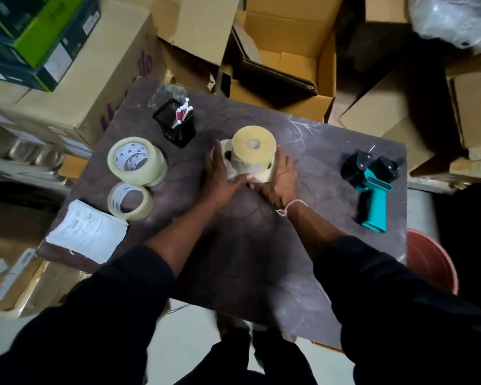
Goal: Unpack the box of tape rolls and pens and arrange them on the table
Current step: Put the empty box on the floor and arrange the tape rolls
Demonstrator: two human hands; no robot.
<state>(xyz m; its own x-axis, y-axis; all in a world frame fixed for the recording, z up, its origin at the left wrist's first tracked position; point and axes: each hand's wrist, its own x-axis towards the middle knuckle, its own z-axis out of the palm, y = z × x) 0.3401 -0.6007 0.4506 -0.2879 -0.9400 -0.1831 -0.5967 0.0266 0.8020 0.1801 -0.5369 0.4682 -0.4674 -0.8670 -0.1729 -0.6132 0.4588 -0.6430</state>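
Note:
A cluster of pale label rolls (254,154) stands at the middle of the dark table (261,259), one yellowish roll stacked on top. My left hand (220,176) presses its left side and my right hand (279,180) cups its right side, thumbs meeting in front. To the left, clear tape rolls (136,159) are stacked, with a smaller clear tape roll (130,201) in front of them. A black mesh pen holder (175,122) with red and white pens stands at the back left. An open cardboard box (286,56) sits behind the table.
A teal and black tape dispenser (371,184) lies at the right of the table. A white stack of papers (88,236) lies at the front left corner. Cardboard boxes (75,87) surround the table, and a red bucket (431,262) stands on the floor at the right.

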